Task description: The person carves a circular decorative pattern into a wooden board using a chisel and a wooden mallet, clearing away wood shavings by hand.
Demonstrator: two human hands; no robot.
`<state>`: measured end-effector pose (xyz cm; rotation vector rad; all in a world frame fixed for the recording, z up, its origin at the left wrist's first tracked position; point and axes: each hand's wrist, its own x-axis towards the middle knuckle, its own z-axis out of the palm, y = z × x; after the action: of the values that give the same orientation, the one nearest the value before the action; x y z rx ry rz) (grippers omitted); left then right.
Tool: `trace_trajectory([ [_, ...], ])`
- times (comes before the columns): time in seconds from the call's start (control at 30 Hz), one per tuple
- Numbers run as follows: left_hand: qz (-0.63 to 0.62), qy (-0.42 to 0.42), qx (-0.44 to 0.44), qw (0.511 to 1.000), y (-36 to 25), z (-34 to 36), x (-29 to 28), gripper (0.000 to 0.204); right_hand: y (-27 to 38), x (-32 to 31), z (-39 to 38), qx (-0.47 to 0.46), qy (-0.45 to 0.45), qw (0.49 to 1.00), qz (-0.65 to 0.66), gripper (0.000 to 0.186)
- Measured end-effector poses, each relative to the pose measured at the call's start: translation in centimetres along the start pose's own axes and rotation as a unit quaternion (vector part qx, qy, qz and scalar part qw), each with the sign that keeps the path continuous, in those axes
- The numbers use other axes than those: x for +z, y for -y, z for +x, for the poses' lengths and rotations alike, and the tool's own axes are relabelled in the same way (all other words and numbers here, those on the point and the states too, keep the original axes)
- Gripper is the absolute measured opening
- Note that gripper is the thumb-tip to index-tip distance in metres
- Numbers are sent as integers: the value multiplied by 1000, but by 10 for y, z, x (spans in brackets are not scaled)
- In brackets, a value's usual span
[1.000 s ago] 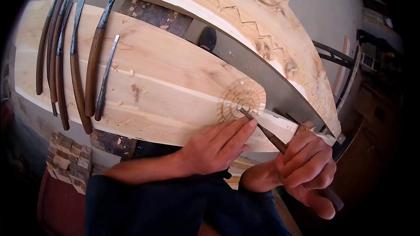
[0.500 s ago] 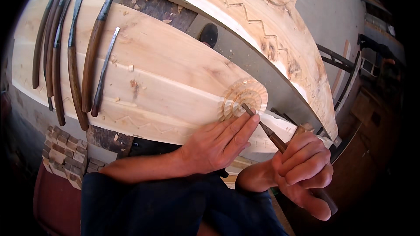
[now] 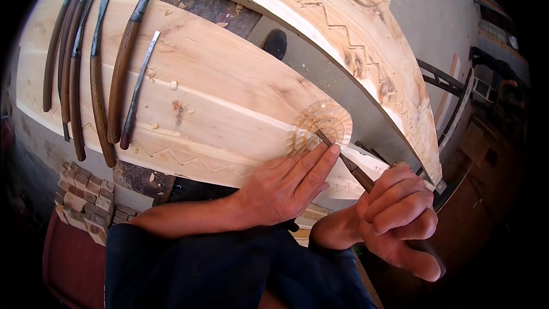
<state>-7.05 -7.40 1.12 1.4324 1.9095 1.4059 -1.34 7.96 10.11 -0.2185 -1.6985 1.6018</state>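
Observation:
My right hand (image 3: 397,212) is wrapped round the wooden handle of a carving chisel (image 3: 357,174), whose butt sticks out below the fist. The chisel slants up to the left, and its tip touches the carved ringed rosette (image 3: 306,123) at the rounded end of a pale wooden board (image 3: 229,86). My left hand (image 3: 289,186) lies flat on the board's near edge, fingers stretched out side by side. Its fingertips rest against the chisel's blade just behind the tip. The exact cutting edge is too small to make out.
Several wood-handled chisels (image 3: 123,68) lie across the board's left end, with scattered chips. Beyond it stands a second carved board (image 3: 337,28) with a zigzag groove and a spiral. Small wooden blocks (image 3: 86,197) are stacked at lower left. A dark shoe (image 3: 275,43) shows between the boards.
The view has shifted slightly. The chisel's tip remains at the rosette, a little further toward its left side, and my right fist has tilted slightly. My left hand keeps its place.

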Motion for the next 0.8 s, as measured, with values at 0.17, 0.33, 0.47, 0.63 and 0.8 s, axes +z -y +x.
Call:
trace_trajectory([
  [0.17,-6,8,4,1000,0,2,0,70,6,3,1,8,0,1000,-15,79],
  [0.33,10,25,-5,1000,-2,2,-3,73,2,2,5,8,13,1000,-4,78],
  [0.47,8,5,-2,1000,1,0,1,73,3,-15,7,7,94,995,32,73],
  [0.63,5,7,7,1000,0,0,2,73,1,-5,9,15,65,998,10,78],
  [0.8,5,12,2,1000,0,0,1,72,4,-1,13,54,28,998,6,77],
])
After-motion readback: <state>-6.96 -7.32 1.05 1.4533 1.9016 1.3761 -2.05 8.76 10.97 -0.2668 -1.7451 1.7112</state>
